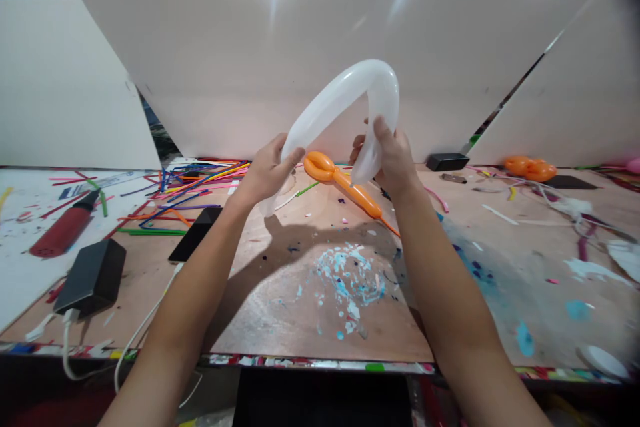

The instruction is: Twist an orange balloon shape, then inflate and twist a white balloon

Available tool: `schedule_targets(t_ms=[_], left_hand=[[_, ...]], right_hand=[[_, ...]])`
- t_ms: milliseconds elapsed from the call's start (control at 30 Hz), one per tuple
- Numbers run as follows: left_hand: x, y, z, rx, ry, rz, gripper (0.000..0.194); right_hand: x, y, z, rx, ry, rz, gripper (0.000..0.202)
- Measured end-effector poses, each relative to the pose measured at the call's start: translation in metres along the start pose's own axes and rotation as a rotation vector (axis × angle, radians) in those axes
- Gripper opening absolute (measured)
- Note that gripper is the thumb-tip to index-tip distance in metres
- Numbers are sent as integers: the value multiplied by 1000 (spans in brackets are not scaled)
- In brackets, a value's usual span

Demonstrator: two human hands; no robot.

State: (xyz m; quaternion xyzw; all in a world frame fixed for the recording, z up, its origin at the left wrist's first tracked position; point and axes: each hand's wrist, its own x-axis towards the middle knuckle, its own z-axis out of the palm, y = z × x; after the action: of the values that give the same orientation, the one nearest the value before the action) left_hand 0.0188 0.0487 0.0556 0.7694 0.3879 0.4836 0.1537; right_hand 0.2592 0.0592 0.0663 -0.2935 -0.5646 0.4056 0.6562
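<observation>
A long white modelling balloon (345, 90) is held up above the table, bent into an arch with its bend at the upper right. My left hand (270, 170) is closed round its left length, and the end hangs below the fingers. Round the other length, close to its tip, my right hand (387, 147) is wrapped. Behind and below the white balloon lies a twisted orange balloon (350, 190), with a round loop at one end and a thin tail running toward my right forearm.
Several uninflated balloons (190, 197) lie in a pile at the left, near a phone (195, 235), a black power adapter (93, 277) and a red pump (65, 227). At the back right are a small black box (447, 161) and another orange balloon (530, 167). White panels (300, 47) stand behind.
</observation>
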Motion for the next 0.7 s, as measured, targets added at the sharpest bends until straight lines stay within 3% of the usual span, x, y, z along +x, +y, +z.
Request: schedule_targets(t_ms=[100,167,300,500,567,633,700], left_hand=[[0,0,-4,294,147,45,52],[-1,2,-7,463,173,-8,58],[-4,3,-12,674,61,-57,52],[-6,3,-4,686,-57,160,31],[-7,5,3,712,-88,187,31],[-8,6,10,738,-99,218,32],[-8,7,16,763,-120,263,39]], right_hand=[[-1,-5,-7,-80,-37,37,61],[-2,-8,-14,-181,-105,80,60],[-2,-11,-29,-379,-195,102,56],[-1,-5,-23,-434,-196,63,66],[-5,-5,-14,-500,-311,97,58],[-11,-7,-5,-574,-503,213,49],[-16,-8,0,-601,-617,312,41]])
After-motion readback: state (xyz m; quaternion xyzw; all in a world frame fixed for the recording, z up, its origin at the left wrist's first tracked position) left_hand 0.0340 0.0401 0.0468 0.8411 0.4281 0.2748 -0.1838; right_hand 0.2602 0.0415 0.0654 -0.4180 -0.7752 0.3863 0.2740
